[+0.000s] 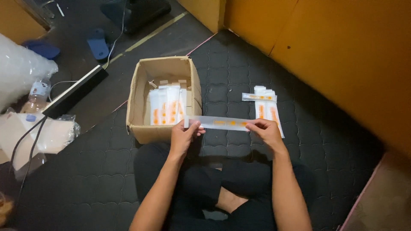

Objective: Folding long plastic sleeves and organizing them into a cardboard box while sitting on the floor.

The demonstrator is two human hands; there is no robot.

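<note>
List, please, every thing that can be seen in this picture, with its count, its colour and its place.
long packet: one, clear with orange marks, held level between both hands
cardboard box: one, brown, open, on the mat left of the hands
packets in box: several, white and orange, count unclear
packet pile: several, white and orange, on the mat to the right, one lying across
quilted mat: one, dark, under everything
plastic bottle: one, clear, far left
plastic bags: a few, clear and white, far left
black bar: one, left of the box
panels: orange-yellow, upper right
legs: crossed, in black
left hand: holds the packet's left end
right hand: holds its right end
</note>
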